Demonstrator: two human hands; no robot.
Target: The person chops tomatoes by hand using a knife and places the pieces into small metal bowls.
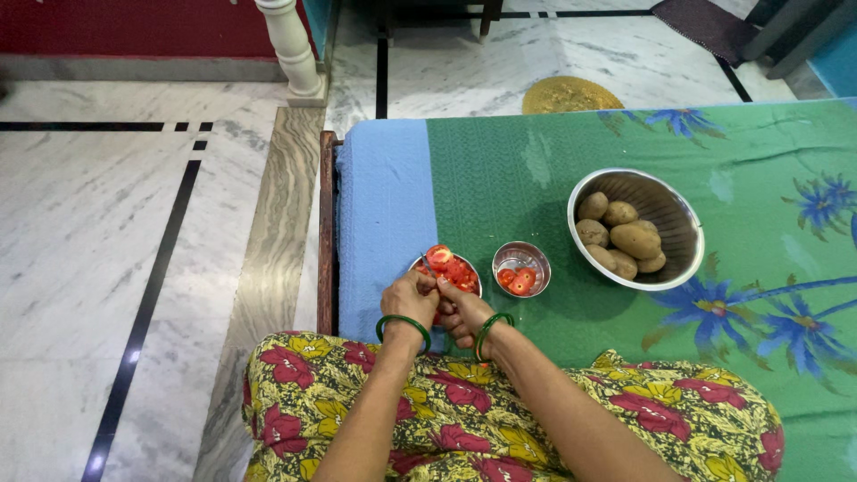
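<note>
Seated, lap in a floral dress [500,419], both forearms reaching forward over it. A green bangle [403,327] on the left wrist, another bangle [492,330] on the right.

Left hand [409,299] curled closed, a thin blade [428,266] sticking up past its fingers: gripping a knife, as far as can be told. Right hand [464,314] touching the left, fingers bent around something red between them, probably a tomato [437,318] piece; mostly hidden, so not certain.

Just beyond the knuckles, a small steel bowl [478,278] heaped with cut tomato slices [452,268], one half-round slice on top. Just to the right of that, past the right hand, a second small bowl [521,259] with only a few red pieces [520,280] in its bottom.

Farther out and to the right, a large steel bowl [683,223] holding whole potatoes [620,236], unpeeled and uncut.

Everything on a green flowered cloth [768,339] over a blue one [384,205], on a low bed or bench. To the left of the left hand, marble floor [98,250] with black inlay lines; far ahead, a white baluster [290,45].

Judging by the lay of things: cutting of tomato well along, one bowl nearly full, a last bit in hand; potatoes untouched.
</note>
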